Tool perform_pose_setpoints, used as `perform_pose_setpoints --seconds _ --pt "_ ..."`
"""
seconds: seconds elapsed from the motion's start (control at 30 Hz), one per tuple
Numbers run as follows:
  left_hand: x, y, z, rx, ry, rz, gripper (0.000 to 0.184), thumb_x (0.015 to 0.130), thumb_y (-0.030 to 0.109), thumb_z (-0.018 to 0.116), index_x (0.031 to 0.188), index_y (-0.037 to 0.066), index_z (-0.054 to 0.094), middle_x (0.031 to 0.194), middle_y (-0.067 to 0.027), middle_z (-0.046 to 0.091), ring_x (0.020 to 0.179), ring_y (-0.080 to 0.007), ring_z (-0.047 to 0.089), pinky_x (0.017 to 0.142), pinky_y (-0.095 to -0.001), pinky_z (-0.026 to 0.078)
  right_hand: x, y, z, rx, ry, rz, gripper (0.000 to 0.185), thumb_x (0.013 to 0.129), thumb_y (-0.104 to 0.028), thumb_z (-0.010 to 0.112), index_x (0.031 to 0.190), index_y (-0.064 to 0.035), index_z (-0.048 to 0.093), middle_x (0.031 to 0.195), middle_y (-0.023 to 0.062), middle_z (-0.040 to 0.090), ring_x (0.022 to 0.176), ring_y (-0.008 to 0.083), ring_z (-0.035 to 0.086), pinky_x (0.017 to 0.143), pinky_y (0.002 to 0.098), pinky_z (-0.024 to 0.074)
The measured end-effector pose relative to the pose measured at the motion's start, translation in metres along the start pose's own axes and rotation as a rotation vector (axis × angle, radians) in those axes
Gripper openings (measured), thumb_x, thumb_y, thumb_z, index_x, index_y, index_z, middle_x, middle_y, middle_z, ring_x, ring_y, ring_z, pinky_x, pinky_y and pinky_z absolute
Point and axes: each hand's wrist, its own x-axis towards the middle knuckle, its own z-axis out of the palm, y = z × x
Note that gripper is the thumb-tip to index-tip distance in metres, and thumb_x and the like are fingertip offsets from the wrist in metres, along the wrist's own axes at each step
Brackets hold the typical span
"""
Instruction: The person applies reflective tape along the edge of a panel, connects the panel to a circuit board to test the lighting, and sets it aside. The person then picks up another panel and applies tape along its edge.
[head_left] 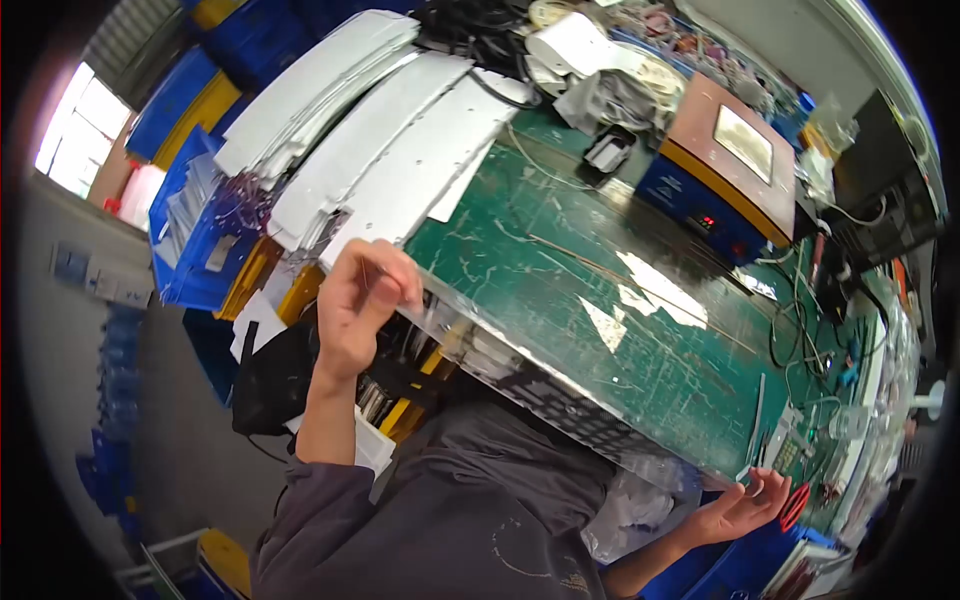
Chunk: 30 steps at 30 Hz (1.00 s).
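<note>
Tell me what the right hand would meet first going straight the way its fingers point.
The right hand would probably meet the red handle beside its fingertips first, though depth is unclear.

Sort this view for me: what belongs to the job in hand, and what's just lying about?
Probably the job, judging by the left hand and right hand nearby:
green table
red looped handle
slim grey tool

Apparently just lying about:
box with red display
crumpled grey bag
</note>
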Motion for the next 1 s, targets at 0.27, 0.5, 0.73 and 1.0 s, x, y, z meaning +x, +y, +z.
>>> perform_pose_setpoints --seconds 0.27,0.5,0.73,1.0 --pt "0.000 0.067 -0.148 -0.390 0.774 0.148 0.019 0.111 0.014 0.058 0.120 -0.002 0.059 0.102 -0.0107 0.064 0.096 -0.0259 0.062 0.091 -0.0363 0.054 -0.014 0.035 0.066 -0.292 -0.431 0.059 0.028 0.112 -0.015 0.061 0.134 0.0004 0.068 0.130 0.0117 0.059 0.121 0.0250 0.060 0.105 0.0393 0.0487" --pt "-0.123 0.112 -0.365 -0.121 1.624 0.519 0.035 0.110 0.011 0.042 0.135 -0.012 0.050 0.118 -0.0191 0.065 0.105 -0.0341 0.070 0.091 -0.0402 0.062 -0.011 0.040 0.072 -0.319 -0.560 0.142 0.021 0.108 -0.010 0.064 0.122 0.0019 0.074 0.132 0.0162 0.063 0.129 0.0326 0.060 0.109 0.0462 0.0473" --pt "-0.225 0.113 -0.395 0.279 2.020 0.620 0.043 0.112 0.012 0.038 0.135 -0.024 0.046 0.138 -0.0329 0.061 0.118 -0.0425 0.070 0.102 -0.0430 0.066 -0.014 0.043 0.070 -0.353 -0.597 0.095 0.022 0.109 -0.013 0.064 0.122 0.0007 0.074 0.132 0.0139 0.062 0.129 0.0300 0.060 0.109 0.0446 0.0479" --pt "-0.336 0.070 -0.436 0.393 2.194 0.362 0.021 0.094 0.002 0.058 0.101 -0.016 0.066 0.112 -0.0235 0.070 0.096 -0.0333 0.075 0.098 -0.0377 0.067 -0.013 0.046 0.069 -0.360 -0.614 0.062 0.023 0.111 -0.016 0.062 0.123 -0.0004 0.074 0.130 0.0129 0.063 0.126 0.0279 0.060 0.108 0.0435 0.0489"
